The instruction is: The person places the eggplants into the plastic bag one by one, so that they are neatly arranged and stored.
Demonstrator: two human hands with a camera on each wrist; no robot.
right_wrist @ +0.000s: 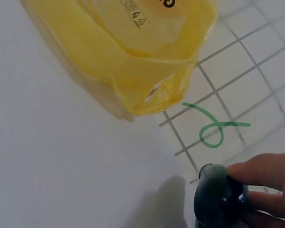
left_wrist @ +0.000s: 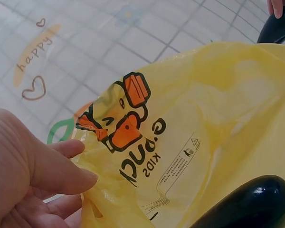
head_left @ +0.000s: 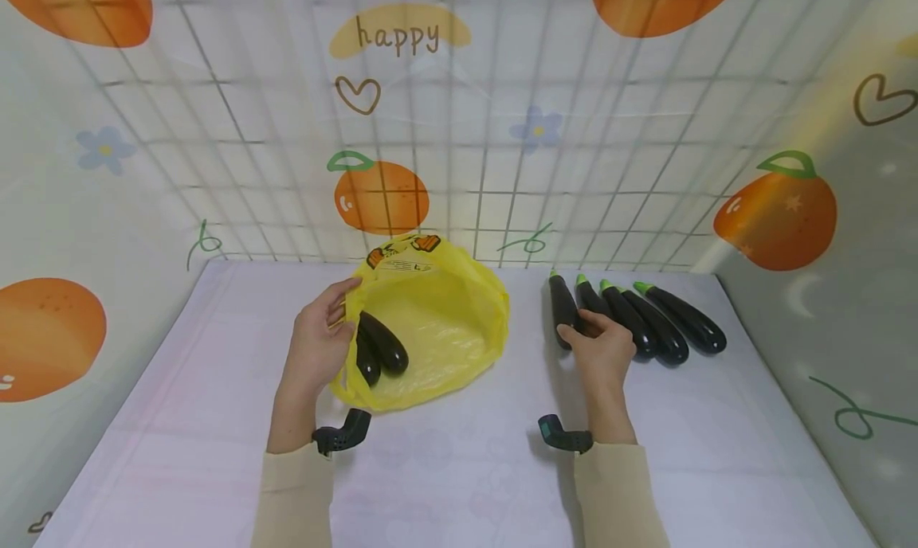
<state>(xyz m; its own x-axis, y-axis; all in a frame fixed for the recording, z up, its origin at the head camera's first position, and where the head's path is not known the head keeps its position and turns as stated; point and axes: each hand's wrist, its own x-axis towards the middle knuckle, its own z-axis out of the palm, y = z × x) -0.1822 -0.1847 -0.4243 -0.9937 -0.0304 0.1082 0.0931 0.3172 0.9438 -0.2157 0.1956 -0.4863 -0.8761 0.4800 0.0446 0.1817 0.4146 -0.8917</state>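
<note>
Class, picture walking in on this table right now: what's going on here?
A person's left hand holds the edge of a yellow plastic bag, which sits open on the table with two eggplants inside. The right hand grips another eggplant near its rounded end. Four more eggplants lie side by side to the right of that one, outside the bag.

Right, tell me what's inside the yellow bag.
Two dark eggplants lie inside the yellow bag, beside the rim the left hand holds. That rim covers their upper ends; anything under the bag's folds cannot be seen.
</note>
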